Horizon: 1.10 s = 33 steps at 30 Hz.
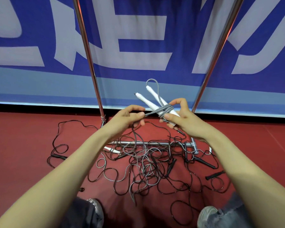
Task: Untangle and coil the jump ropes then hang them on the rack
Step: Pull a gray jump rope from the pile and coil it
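My right hand [179, 118] grips two white handles [152, 100] of a grey jump rope, held together and pointing up and left. Grey cord [165, 110] is wound several times round both handles. My left hand [130, 116] pinches the same grey cord just left of the windings; from there the cord drops to the floor. A tangle of black and grey ropes [148, 168] lies on the red floor below my hands. The metal rack's two uprights [89, 56] rise left and right, and its base bar [138, 143] crosses under the tangle.
Black rope handles [215, 175] lie scattered at the right of the pile, another [58, 156] at the left, and a white handle [113, 150] near the base bar. A blue banner [138, 38] stands behind the rack. My shoes [207, 214] are at the bottom.
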{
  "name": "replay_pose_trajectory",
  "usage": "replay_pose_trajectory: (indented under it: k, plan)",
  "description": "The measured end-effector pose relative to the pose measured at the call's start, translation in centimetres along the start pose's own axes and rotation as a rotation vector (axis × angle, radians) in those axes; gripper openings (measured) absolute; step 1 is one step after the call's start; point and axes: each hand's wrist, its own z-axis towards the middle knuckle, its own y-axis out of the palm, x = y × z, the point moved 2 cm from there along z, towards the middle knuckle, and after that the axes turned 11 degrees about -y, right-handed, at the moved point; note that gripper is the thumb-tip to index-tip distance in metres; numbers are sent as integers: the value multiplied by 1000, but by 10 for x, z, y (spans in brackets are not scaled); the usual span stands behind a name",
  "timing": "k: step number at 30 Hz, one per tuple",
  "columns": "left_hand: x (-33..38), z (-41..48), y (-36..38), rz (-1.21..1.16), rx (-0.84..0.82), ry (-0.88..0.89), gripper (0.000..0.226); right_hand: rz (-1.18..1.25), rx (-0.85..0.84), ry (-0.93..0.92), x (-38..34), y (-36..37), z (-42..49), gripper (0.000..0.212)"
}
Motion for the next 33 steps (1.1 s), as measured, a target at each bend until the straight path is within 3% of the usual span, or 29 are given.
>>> replay_pose_trajectory:
  k: [6,12,16,18,21,24,26,29,33]
  plan:
    - [-9,-2,3,28,-183,-49,33,144,13,-45,-5,2,1,29]
    - [-12,3,-4,177,-169,-34,38,270,-218,27,-14,9,-9,32]
    - [-9,3,-13,428,-145,15,24,262,-418,69,-13,9,-12,26]
    - [-8,4,-15,549,-214,-20,23,198,-552,115,-13,12,-14,30]
    - [-11,3,-10,494,-408,-150,18,25,-768,221,-9,25,-17,31]
    - [-15,12,-1,572,-442,-190,20,-272,-908,318,3,39,-17,29]
    - [-13,15,4,628,-365,-155,17,-425,-882,362,10,45,-16,28]
    - [-3,14,10,635,-127,-56,14,-678,-713,316,13,41,-10,35]
    - [8,6,15,825,56,117,20,-848,-516,237,18,31,-1,66]
